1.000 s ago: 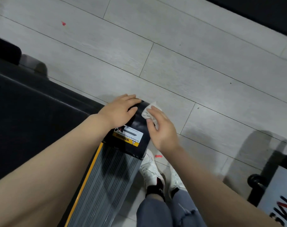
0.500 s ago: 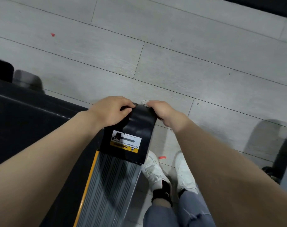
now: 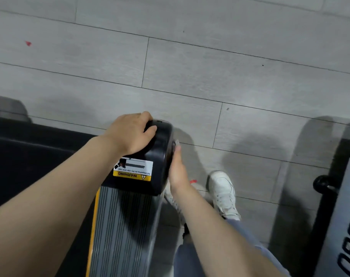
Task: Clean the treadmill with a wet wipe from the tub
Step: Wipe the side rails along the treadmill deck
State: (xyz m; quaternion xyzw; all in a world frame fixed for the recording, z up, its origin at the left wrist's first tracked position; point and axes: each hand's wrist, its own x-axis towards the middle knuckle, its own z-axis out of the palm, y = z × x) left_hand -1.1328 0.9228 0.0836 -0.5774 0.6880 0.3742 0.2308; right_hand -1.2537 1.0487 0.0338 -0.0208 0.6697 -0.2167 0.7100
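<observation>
So the left hand (image 3: 130,132) curls over the treadmill's (image 3: 122,226) glossy, rounded black end cap (image 3: 160,156). Right hand (image 3: 177,168) presses flat against the cap's side, a sliver of wipe (image 3: 177,142) under its fingertips. Ribbed grey rail, yellow stripe.

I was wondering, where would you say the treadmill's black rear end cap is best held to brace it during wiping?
Probably over its rounded far top corner, coming from above on the belt side, as the left hand does now. The rear end cap curves there, so fingers wrap it, leaving the outer side face free for the right hand pressing the wet wipe. Stay off the warning label.
</observation>
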